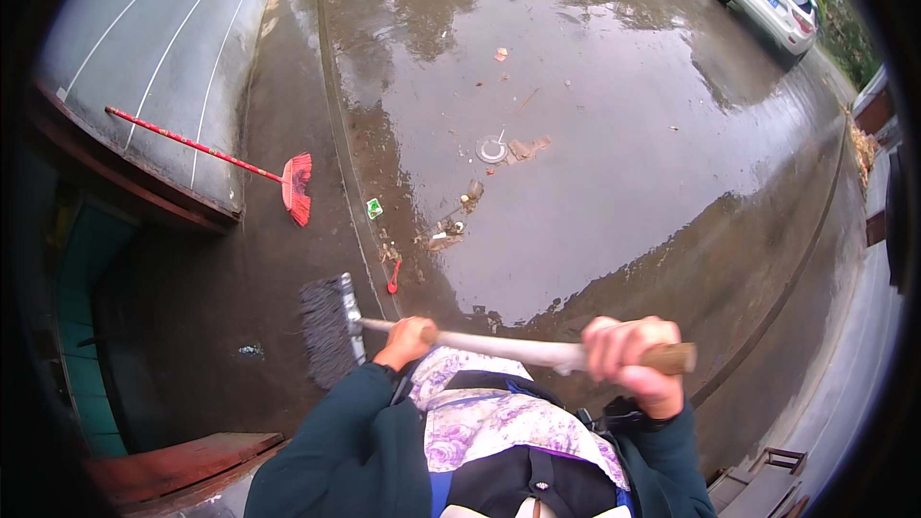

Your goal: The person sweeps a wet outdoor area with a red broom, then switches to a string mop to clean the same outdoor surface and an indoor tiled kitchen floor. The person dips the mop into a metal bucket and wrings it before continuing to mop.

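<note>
Both my hands grip the pale wooden handle [504,347] of a flat mop, held slantwise across my body. My left hand [407,342] is closed low on the handle, close to the mop head. Around the upper end, near the bare wood tip, my right hand [637,358] is wrapped. The mop's grey shaggy head [327,331], fixed to a metal bar, is at my left over the dark wet concrete by the doorway. Whether it touches the floor I cannot tell.
A red broom [296,189] leans against the grey wall [194,72]. A red spoon [393,279], a green-and-white wrapper [373,208] and other litter [447,230] lie on the wet yard [611,180]. A white car [770,0] stands far right; a wooden bench [763,482] is near right.
</note>
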Demonstrator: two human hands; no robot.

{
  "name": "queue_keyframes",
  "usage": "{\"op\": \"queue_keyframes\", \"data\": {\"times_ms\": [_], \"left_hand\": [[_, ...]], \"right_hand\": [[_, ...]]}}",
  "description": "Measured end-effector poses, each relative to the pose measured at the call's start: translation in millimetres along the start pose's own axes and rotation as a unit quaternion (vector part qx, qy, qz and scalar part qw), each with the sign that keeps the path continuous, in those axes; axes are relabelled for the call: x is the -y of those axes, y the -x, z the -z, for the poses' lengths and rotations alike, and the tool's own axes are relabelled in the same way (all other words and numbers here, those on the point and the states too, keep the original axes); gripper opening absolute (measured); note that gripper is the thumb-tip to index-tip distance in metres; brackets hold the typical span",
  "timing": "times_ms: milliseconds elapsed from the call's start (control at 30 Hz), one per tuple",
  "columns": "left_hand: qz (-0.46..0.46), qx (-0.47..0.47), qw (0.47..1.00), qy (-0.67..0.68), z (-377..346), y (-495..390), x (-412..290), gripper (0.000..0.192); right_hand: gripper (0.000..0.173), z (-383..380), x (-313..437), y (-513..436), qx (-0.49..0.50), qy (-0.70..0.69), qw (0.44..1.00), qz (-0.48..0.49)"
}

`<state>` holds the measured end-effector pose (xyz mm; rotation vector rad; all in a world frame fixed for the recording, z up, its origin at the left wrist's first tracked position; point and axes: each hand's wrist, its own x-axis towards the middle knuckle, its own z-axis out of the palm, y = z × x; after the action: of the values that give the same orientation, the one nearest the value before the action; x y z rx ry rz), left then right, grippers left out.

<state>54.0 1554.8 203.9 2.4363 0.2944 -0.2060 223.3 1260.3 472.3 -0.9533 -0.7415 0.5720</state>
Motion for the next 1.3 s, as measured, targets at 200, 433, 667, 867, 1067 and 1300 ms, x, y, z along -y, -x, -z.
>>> {"op": "queue_keyframes", "data": {"times_ms": [200, 433, 667, 867, 1067, 1300], "left_hand": [[-0.165, 0.045, 0.985, -0.029, -21, -74, -110, 0.018], [-0.245, 0.124, 0.961, -0.032, -45, -105, -229, 0.021], [-0.321, 0.195, 0.927, -0.005, -109, -125, -271, 0.024], [-0.334, 0.203, 0.92, 0.041, -194, -116, -267, 0.013], [-0.298, 0.239, 0.923, 0.034, -242, -85, -194, 0.011], [-0.288, 0.208, 0.935, -0.022, -232, -102, -93, 0.011]], "right_hand": [[0.039, 73, 94, 66, -0.183, 0.057, 0.969, 0.158], [0.04, 126, 195, 180, -0.471, 0.372, 0.76, 0.249], [0.029, 100, 245, 300, -0.497, 0.654, 0.548, 0.157], [0.021, 23, 233, 287, -0.5, 0.763, 0.291, -0.29], [0.035, 1, 181, 219, -0.163, 0.705, 0.232, -0.65], [0.041, 25, 102, 234, 0.047, 0.63, 0.341, -0.697]]}}
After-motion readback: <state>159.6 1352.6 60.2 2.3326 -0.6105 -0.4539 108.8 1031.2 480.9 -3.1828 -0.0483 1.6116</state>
